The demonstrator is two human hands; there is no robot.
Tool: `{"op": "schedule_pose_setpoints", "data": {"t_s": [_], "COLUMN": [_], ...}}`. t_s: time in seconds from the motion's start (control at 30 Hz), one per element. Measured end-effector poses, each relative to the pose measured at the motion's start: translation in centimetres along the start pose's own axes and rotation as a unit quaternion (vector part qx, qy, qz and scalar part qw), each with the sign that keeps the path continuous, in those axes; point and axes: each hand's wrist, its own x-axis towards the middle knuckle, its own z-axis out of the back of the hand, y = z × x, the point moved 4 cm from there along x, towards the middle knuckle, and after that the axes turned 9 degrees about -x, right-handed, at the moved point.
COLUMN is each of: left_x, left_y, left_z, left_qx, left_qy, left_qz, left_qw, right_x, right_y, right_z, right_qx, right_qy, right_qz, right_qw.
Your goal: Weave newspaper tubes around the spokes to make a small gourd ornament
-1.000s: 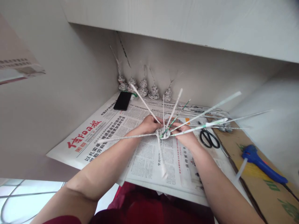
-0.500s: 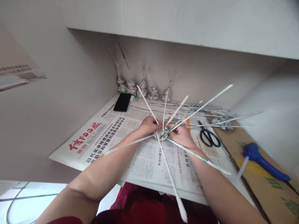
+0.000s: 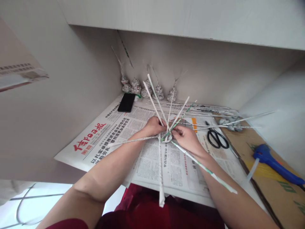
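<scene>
Between my hands is a small woven base [image 3: 166, 137] of rolled newspaper, with several long paper tubes radiating from it. My left hand [image 3: 156, 126] is closed on its far left edge, beside the upright tubes. Thumb and fingers of my right hand [image 3: 186, 136] pinch its right side, where the tubes cross; which tube they grip is partly hidden. One pale tube [image 3: 161, 175] points toward my body, and a green-and-white tube [image 3: 202, 166] lies over my right forearm. Another tube [image 3: 135, 140] stretches left across my left forearm.
Newspaper [image 3: 107, 140] covers the table. Several woven paper gourd shapes [image 3: 171, 94] stand along the back wall, near a black phone [image 3: 126, 102]. Loose paper tubes [image 3: 202, 108] lie behind my hands. Black scissors [image 3: 217, 139] and a blue glue gun [image 3: 274, 162] on cardboard [image 3: 267, 187] are at right.
A long pale green-and-white tube has swung from the upper right to the upper left. The tube toward my body now points straighter down. Both hands stay at the woven base.
</scene>
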Motion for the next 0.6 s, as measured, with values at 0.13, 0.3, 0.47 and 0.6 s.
{"op": "schedule_pose_setpoints", "data": {"t_s": [0.13, 0.3, 0.47, 0.6], "left_x": [0.03, 0.33, 0.19, 0.09], "left_y": [-0.07, 0.11, 0.01, 0.08], "left_z": [0.12, 0.11, 0.11, 0.08], "left_qx": [0.018, -0.019, -0.024, 0.021], "left_qy": [-0.015, 0.021, 0.056, 0.047], "left_qz": [-0.029, -0.049, -0.041, -0.034], "left_qw": [0.999, 0.998, 0.997, 0.998], "right_x": [0.20, 0.30, 0.26, 0.07], "right_y": [-0.50, -0.90, -0.80, -0.30], "right_z": [-0.07, 0.03, -0.05, -0.08], "right_qx": [-0.030, -0.016, -0.013, -0.031], "right_qy": [-0.014, -0.027, -0.033, -0.040], "right_qz": [-0.041, -0.065, -0.048, -0.028], "right_qw": [0.999, 0.997, 0.998, 0.998]}}
